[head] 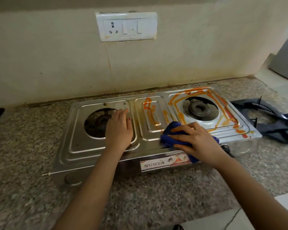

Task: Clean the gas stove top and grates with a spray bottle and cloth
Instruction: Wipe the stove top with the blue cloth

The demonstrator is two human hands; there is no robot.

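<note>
Stove (83, 146) on table (156, 196); grates (273, 123) lie on the table to its right. Left hand (118, 130) flat by left burner (96, 123), fingers (123, 112) straight. Right hand (196, 140) presses blue cloth (165, 140) on the stove's near centre, fingers released, spread over it. Orange smears (178, 100) on right half.

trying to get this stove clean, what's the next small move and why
Probably slide the cloth away from you, into the orange smears just beyond it. The right hand presses it at the front of the stove, the left hand lies flat on the clean-looking left side, and orange rings the right burner.
</note>
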